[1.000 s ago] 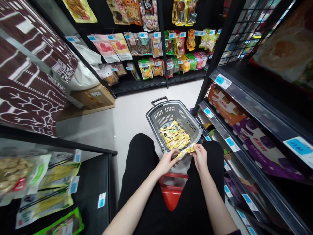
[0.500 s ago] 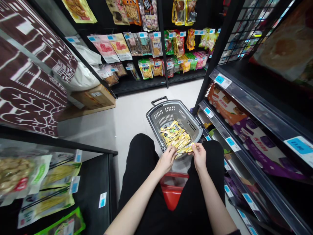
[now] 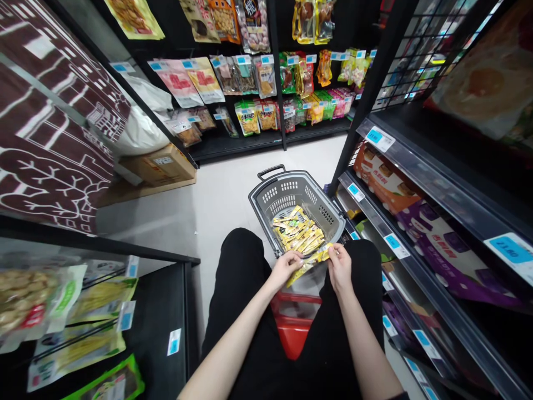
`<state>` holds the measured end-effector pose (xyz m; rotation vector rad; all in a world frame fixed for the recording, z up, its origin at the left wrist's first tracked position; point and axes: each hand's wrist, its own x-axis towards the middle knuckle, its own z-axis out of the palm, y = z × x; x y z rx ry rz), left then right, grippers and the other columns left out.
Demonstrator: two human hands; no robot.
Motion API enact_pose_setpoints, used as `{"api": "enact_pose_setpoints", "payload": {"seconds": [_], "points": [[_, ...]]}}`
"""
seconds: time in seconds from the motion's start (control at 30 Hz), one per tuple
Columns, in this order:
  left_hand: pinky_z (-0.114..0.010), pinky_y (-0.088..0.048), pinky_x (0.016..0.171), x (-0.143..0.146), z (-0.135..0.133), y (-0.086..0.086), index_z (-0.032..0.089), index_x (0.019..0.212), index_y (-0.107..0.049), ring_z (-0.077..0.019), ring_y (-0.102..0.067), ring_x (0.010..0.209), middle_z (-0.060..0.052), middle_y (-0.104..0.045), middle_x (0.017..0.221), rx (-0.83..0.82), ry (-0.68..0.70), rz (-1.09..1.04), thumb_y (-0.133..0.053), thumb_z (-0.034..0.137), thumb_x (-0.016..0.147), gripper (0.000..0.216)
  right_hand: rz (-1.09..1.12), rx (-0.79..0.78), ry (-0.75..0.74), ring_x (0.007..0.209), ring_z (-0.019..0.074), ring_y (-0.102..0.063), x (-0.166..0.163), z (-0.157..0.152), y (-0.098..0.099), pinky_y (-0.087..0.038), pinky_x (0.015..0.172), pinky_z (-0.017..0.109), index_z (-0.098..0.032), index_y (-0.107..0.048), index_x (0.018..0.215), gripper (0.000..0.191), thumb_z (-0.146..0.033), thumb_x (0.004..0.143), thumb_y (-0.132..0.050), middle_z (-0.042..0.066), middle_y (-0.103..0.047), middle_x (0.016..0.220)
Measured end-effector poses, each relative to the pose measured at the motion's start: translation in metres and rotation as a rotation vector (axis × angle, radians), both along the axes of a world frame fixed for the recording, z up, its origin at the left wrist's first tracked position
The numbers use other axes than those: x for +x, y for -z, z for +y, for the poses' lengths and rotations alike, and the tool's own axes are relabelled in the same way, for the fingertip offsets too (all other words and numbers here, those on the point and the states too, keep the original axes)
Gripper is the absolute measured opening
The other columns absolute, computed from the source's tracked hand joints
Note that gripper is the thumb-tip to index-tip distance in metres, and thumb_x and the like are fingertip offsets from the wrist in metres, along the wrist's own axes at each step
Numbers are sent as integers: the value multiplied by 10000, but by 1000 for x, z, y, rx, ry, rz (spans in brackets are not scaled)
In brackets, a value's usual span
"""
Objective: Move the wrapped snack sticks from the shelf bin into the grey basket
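A grey shopping basket (image 3: 283, 189) stands on the floor just beyond my knees, with a heap of small yellow snack packets (image 3: 302, 230) inside. Over its near rim I hold a few long yellow packets (image 3: 310, 263) between both hands. My left hand (image 3: 288, 266) pinches them near their left part, and one end sticks out below its fingers. At the right end, the thumb and fingers of my right hand (image 3: 339, 264) are closed on the packet tip. Print on the packets is too small to read.
Beneath my hands, between my legs, is a red plastic piece (image 3: 293, 328). Shelving with boxed goods (image 3: 437, 233) rises close on the right. A low black shelf (image 3: 162, 316) is at the left, a cardboard box (image 3: 160, 166) behind it. Hanging snack bags (image 3: 247, 116) line the far rack.
My left hand has shifted slightly, and the yellow packets now slant down past its fingers toward me, showing more of their length. My right hand has barely moved; the basket is still.
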<state>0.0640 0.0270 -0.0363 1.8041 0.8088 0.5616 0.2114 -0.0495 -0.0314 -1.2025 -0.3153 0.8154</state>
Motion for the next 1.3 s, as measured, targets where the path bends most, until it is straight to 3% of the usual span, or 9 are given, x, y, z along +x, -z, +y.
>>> {"api": "enact_pose_setpoints", "payload": {"seconds": [0.3,0.5,0.63,0.73,0.87,1.0,1.13,1.3], "points": [[-309,-377,832,0,-23,-21,182,734,-528,-166,-466,839,-27,-455,876,3,153,-7,-441,312,874,211,74,-2,-89,599,138,-569,-3,2,-3,-479,618,278,-197,-568,701,283,-447,661,-693,-22,-612,655],[-345,-360,868,-1,-21,-19,171,670,-516,-163,-428,832,-19,-383,890,-90,128,-30,-482,325,853,241,95,-54,-176,664,198,-639,-11,-1,1,-507,653,323,-168,-664,821,364,-274,509,-817,20,-700,722],[-346,-438,824,3,-21,-13,157,618,-504,-162,-438,833,-12,-373,862,-254,136,-99,-559,401,794,306,150,-54,-178,651,209,-650,-15,-1,1,-517,601,334,-163,-664,833,341,-324,558,-785,39,-711,735],[-320,-520,648,6,-22,-12,145,591,-461,-145,-486,771,-8,-363,874,-429,145,-160,-596,492,736,400,183,-36,-189,647,209,-648,-15,0,-2,-517,589,335,-159,-665,848,345,-345,578,-771,47,-709,741],[-292,-528,490,8,-22,-10,142,552,-382,-125,-553,664,-11,-404,896,-641,137,-205,-678,508,647,481,180,-22,-182,642,202,-637,-15,2,-6,-508,587,325,-159,-663,852,346,-358,587,-762,43,-700,727],[-295,-535,519,8,-23,-6,164,579,-336,-138,-613,612,19,-506,792,-808,120,-225,-759,419,585,494,135,-25,-128,662,184,-619,-16,1,-3,-489,603,301,-162,-651,861,333,-360,607,-738,32,-690,743],[-315,-542,584,8,-23,-6,170,770,-463,-160,-650,611,31,-595,712,-953,194,-215,-799,316,558,423,66,-63,-40,623,153,-580,-18,0,9,-458,601,275,-152,-640,842,303,-368,641,-707,12,-668,724],[-333,-529,719,2,-23,-10,120,898,-588,-212,-678,781,-89,-674,884,-1076,394,-162,-827,193,518,455,-15,-134,102,552,120,-505,-12,-2,22,-395,538,234,-133,-631,754,263,-388,694,-659,-23,-601,605]]}}
